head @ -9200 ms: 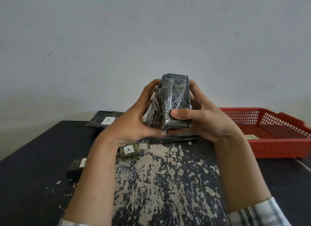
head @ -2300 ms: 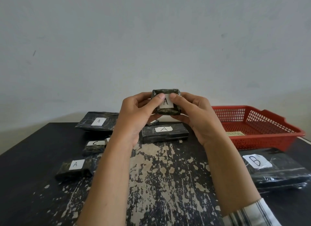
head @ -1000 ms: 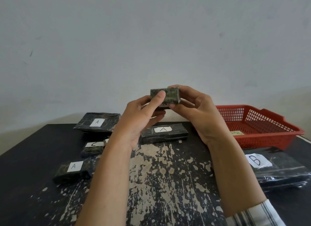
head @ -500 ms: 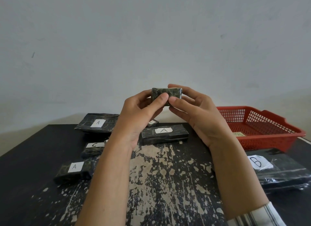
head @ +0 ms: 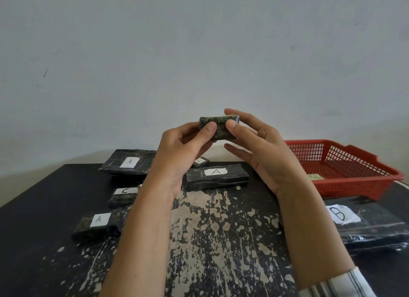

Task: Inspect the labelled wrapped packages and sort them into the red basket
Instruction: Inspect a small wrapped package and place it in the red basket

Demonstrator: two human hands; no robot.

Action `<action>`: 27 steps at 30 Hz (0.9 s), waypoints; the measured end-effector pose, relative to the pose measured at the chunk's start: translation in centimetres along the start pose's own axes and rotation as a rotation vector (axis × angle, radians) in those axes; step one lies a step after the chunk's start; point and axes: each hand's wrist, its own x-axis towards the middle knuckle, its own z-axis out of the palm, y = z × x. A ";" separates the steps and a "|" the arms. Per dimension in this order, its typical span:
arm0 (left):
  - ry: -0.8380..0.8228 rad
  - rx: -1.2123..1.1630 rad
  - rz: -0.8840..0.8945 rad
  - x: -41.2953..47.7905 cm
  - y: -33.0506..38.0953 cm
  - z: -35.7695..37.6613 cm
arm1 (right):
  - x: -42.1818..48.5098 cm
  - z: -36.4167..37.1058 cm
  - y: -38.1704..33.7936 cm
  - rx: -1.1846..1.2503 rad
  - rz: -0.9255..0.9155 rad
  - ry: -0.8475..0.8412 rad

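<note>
A small dark wrapped package is held up above the table between both hands; its label is turned out of sight. My left hand pinches its left end with thumb and fingers. My right hand pinches its right end, thumb in front and fingers behind. The red basket stands at the right back of the table. A long package marked A lies below the hands.
On the worn black table lie a flat package marked A at the back left, one marked C, another marked A at the front left, and a large one marked B at the right. A small package lies behind my left hand.
The small package marked A has been turned between my hands, so its label no longer faces me. Both hands stay raised in about the same place.
</note>
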 end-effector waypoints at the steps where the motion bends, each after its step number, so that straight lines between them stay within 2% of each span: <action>1: -0.002 -0.001 0.001 0.0 0.0 0.0 | 0.1 0.0 0.1 0.011 0.007 0.018; 10: -0.085 0.046 -0.056 0.0 0.0 -0.6 | 0.6 -0.2 0.8 0.013 0.012 0.047; 20: -0.076 0.136 0.019 0.1 -0.5 -1.0 | 0.3 -0.8 0.8 -0.059 -0.027 -0.075; 27: -0.158 0.000 -0.085 -0.1 0.1 -0.9 | 0.2 -1.2 0.7 -0.029 -0.094 -0.118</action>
